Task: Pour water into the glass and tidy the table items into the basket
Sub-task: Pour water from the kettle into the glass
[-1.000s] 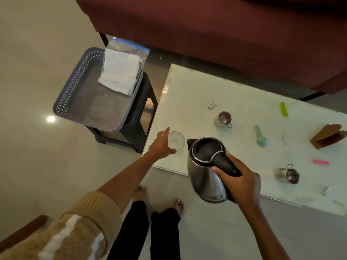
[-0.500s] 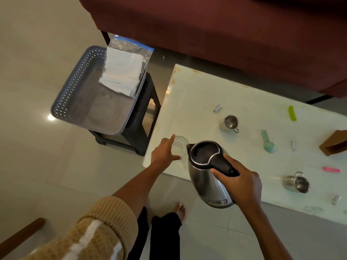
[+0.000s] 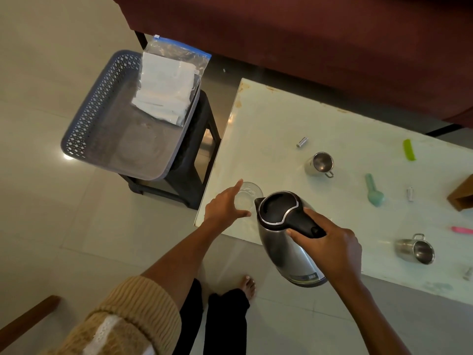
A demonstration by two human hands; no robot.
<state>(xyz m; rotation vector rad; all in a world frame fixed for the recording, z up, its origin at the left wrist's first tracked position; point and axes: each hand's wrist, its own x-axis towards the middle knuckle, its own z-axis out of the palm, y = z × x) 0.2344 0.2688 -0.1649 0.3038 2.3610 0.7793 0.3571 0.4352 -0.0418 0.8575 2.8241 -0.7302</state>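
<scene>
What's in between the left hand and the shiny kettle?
The glass stands there on the table, right beside the left hand and at the spout of the kettle, as the head view shows.

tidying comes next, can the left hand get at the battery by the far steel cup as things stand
Probably yes: the left hand only touches the glass, and bare table lies between it and the battery; the kettle is held off to the right.
</scene>
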